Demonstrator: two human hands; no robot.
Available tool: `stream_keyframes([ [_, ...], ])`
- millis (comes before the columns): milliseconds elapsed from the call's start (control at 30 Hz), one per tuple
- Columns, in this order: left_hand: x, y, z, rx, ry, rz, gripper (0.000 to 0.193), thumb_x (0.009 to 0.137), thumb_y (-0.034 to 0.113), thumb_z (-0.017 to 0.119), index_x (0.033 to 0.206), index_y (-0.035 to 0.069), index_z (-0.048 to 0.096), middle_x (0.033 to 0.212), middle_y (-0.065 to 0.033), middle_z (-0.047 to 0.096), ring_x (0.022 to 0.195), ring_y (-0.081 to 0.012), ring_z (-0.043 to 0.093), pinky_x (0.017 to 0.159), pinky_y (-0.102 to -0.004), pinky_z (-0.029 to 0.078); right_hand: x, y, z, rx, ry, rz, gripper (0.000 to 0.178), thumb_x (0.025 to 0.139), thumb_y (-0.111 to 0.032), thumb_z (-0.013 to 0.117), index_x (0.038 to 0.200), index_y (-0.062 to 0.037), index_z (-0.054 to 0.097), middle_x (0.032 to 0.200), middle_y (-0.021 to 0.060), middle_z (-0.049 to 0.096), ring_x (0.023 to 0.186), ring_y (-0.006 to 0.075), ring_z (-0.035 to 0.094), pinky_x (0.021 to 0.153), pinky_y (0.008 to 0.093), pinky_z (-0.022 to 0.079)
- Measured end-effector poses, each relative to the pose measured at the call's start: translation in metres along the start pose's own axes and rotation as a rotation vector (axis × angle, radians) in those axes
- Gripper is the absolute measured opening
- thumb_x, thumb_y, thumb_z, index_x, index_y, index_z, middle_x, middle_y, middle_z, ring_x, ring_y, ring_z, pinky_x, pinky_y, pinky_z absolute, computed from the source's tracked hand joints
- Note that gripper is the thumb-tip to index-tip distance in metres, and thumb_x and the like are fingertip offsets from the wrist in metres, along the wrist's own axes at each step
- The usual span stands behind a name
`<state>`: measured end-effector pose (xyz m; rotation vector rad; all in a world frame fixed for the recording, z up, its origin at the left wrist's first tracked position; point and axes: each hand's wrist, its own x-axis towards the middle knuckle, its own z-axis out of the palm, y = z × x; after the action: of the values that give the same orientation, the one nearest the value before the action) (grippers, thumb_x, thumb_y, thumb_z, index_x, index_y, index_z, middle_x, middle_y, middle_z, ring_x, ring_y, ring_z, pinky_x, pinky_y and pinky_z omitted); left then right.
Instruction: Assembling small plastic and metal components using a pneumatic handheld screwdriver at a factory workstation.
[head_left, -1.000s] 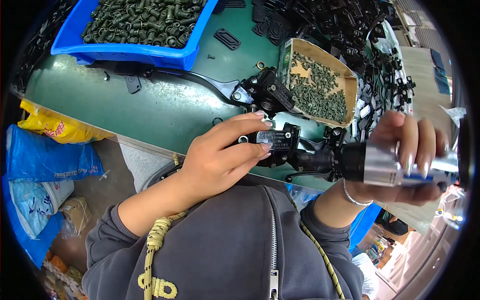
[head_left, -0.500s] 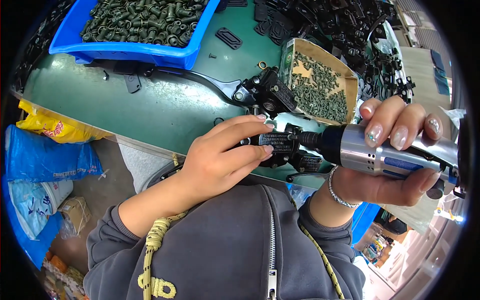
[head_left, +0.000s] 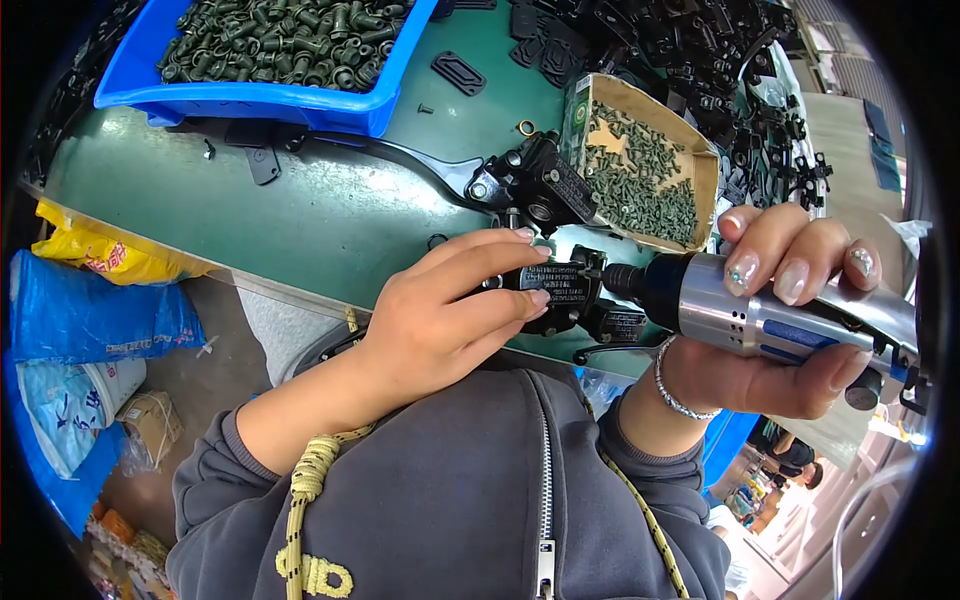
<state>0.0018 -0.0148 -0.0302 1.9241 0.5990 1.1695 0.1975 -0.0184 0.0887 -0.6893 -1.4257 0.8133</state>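
My left hand [head_left: 430, 305] grips a black brake master cylinder [head_left: 562, 287] near the bench's front edge, its fingers and thumb closed on the body. In my right hand [head_left: 790, 310] is a silver power screwdriver [head_left: 745, 300] with a black nose, lying nearly level. Its tip points left and meets the right side of the cylinder's cap; whether a screw sits there is too small to tell. Just beyond, a second master cylinder [head_left: 545, 190] with a long brake lever [head_left: 450, 175] lies on the bench. Another black part with a lever [head_left: 612, 325] lies partly under the screwdriver's nose.
A blue bin [head_left: 250, 108] of dark bolts stands at the back left of the green bench [head_left: 330, 235]. A cardboard box [head_left: 707, 190] of small screws is behind the screwdriver. Black parts [head_left: 690, 70] are heaped at the far right. Bags [head_left: 100, 310] lie left of the bench; a person [head_left: 800, 470] is at lower right.
Both hands, the master cylinder and the screwdriver have hardly moved; the screwdriver has shifted very slightly. A person has come into view in the background at the lower right.
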Motion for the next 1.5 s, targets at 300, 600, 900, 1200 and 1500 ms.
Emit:
stream_keyframes([
  [300,0.003,0.0,-0.001,-0.035,-0.033,-0.012,0.021,0.071,0.0,0.08,0.089,0.004,0.068,0.115,-0.0169,0.068,0.109,-0.0363,0.066,0.09,-0.0422,0.055,-0.006,0.004,0.018,-0.105,0.152,-0.027,0.045,0.097,-0.047,0.048,0.121,-0.0095,0.051,0.09,0.0056,0.054,0.075,0.0204,0.056,0.082,0.0429,0.051],
  [600,0.003,-0.001,-0.001,-0.058,-0.047,-0.067,0.015,0.077,0.008,0.076,0.09,0.009,0.07,0.115,-0.0082,0.067,0.108,-0.0279,0.066,0.086,-0.0368,0.056,-0.004,0.005,0.022,-0.203,0.158,0.006,0.038,0.098,-0.046,0.052,0.113,-0.0107,0.049,0.079,0.0045,0.051,0.062,0.0157,0.053,0.073,0.0398,0.055],
  [900,0.006,0.0,-0.005,-0.082,-0.097,-0.105,0.016,0.074,-0.002,0.078,0.086,0.002,0.068,0.116,-0.0176,0.067,0.109,-0.0351,0.067,0.09,-0.04,0.056,-0.001,0.018,0.015,-0.097,0.178,0.054,0.044,0.097,-0.049,0.053,0.117,-0.0091,0.051,0.082,0.0063,0.053,0.066,0.0186,0.055,0.06,0.032,0.052],
  [1200,0.004,0.002,-0.005,-0.102,-0.057,-0.136,0.016,0.074,-0.002,0.079,0.085,0.001,0.067,0.114,-0.0156,0.068,0.108,-0.0322,0.067,0.092,-0.0398,0.055,0.028,0.022,-0.011,0.214,-0.219,0.056,0.047,0.096,-0.049,0.054,0.121,-0.0084,0.051,0.087,0.0065,0.054,0.074,0.0197,0.056,0.055,0.0278,0.049],
  [1500,0.006,0.002,-0.009,-0.216,-0.075,-0.21,0.017,0.074,-0.003,0.078,0.086,0.0,0.067,0.109,-0.0155,0.07,0.108,-0.031,0.068,0.096,-0.0411,0.053,0.029,0.0,0.005,0.362,-0.154,0.105,0.042,0.095,-0.041,0.059,0.121,-0.0085,0.052,0.091,0.006,0.058,0.077,0.0195,0.056,0.058,0.0309,0.049],
])
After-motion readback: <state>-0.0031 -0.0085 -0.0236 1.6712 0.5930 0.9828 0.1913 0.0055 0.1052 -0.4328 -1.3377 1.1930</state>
